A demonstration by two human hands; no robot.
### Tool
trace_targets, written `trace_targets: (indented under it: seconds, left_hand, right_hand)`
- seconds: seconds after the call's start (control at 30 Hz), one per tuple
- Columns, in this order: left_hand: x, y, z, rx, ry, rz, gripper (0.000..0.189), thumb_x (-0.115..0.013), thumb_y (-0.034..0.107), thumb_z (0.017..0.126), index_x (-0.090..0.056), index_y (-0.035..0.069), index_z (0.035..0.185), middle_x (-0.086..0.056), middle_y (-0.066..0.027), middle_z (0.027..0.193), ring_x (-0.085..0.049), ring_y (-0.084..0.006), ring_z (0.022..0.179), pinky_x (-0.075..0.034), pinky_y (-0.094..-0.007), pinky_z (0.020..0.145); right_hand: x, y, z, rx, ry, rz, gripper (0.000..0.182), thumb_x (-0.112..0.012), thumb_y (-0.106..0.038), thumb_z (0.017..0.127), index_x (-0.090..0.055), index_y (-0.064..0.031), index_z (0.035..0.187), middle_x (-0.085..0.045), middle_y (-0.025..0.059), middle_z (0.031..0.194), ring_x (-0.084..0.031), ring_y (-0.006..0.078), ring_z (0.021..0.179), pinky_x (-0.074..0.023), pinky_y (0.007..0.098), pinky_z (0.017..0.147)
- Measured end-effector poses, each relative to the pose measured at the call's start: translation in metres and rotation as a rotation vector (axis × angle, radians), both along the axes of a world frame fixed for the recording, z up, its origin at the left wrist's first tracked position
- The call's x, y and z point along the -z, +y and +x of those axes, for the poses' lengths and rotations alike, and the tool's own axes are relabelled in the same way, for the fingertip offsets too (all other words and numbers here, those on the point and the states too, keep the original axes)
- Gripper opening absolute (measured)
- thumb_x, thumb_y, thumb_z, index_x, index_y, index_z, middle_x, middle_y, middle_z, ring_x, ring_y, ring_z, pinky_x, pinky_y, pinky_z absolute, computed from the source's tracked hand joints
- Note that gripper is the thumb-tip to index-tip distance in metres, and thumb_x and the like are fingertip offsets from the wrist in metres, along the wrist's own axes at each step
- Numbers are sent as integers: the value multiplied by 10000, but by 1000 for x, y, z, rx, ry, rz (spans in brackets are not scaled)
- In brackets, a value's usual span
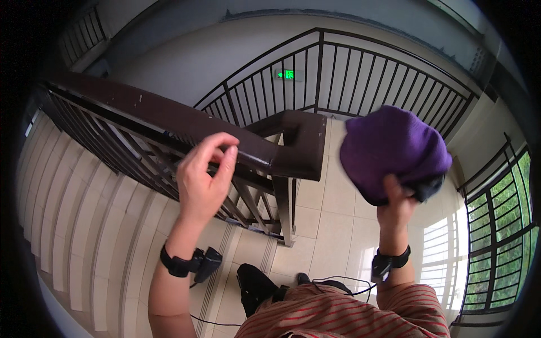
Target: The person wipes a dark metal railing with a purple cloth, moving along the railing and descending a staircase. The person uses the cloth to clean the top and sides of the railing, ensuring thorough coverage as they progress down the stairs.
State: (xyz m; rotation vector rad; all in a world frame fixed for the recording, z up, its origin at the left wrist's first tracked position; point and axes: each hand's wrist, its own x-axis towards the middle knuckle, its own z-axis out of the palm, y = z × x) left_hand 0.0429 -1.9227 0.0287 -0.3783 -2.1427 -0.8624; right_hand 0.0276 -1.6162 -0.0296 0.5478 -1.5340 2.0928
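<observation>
My right hand (396,205) grips a bunched purple cloth (393,148) with a dark edge, held up over the tiled landing; its fingers are mostly hidden behind the cloth. To the left, my left hand (205,177) is raised beside the dark brown handrail (169,114). Nothing is in it, and its curled fingers and thumb stand a little apart. Whether the fingertips touch the rail cannot be told. Each wrist wears a black strap with a small device.
Tiled stairs (105,219) run along the left, behind dark balusters. The handrail ends in a squared corner (302,148) between my hands. Farther off is a metal railing (359,80) with a green lit sign (287,74). A barred window (498,236) stands right. Black cables hang near my body.
</observation>
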Motion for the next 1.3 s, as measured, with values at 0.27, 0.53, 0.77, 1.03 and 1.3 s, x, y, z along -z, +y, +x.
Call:
trace_targets:
  seconds: [0.27, 0.53, 0.77, 1.03, 1.3]
  left_hand:
    - [-13, -45, -75, -291, 128, -498, 250, -640, 248, 869, -631, 51, 1024, -648, -90, 1048, -589, -280, 993, -439, -391, 900]
    - [-9, -30, -94, -363, 47, -554, 347, -657, 349, 838, -698, 57, 654, -619, -81, 596, -593, -263, 639, -464, -350, 870]
    - [-3, -35, -89, -398, 21, -543, 339, -666, 321, 825, -680, 54, 616, -619, -72, 594, -587, -254, 635, -470, -343, 852]
    - [-10, -26, -93, -366, 15, -554, 255, -669, 253, 830, -688, 41, 690, -650, -88, 679, -598, -267, 696, -465, -353, 840]
    - [-2, -35, -89, -423, 31, -519, 270, -666, 269, 805, -689, 60, 636, -634, -65, 618, -592, -241, 656, -474, -335, 853]
  right_hand:
    - [9, -71, -60, -67, 483, 1093, 580, -549, -64, 645, -579, -80, 1224, -547, 120, 1306, -432, 332, 1295, -259, 492, 1116]
    - [25, -55, -205, 109, 294, 1313, 433, -640, -255, 802, -597, -90, 1200, -583, 193, 1171, -501, 362, 1142, -382, 440, 1000]
    - [-1, -57, -89, -313, 342, 1099, 598, -589, -98, 614, -595, -113, 1212, -530, 160, 1213, -476, 329, 1150, -336, 413, 975]
    - [1, -59, -198, -55, 254, 1292, 447, -673, -287, 829, -594, -49, 1200, -428, 199, 1420, -373, 368, 1324, -303, 452, 1088]
    - [9, -64, -135, -193, 376, 1075, 534, -689, -277, 767, -576, -22, 1223, -468, 219, 1371, -418, 395, 1280, -297, 462, 1102]
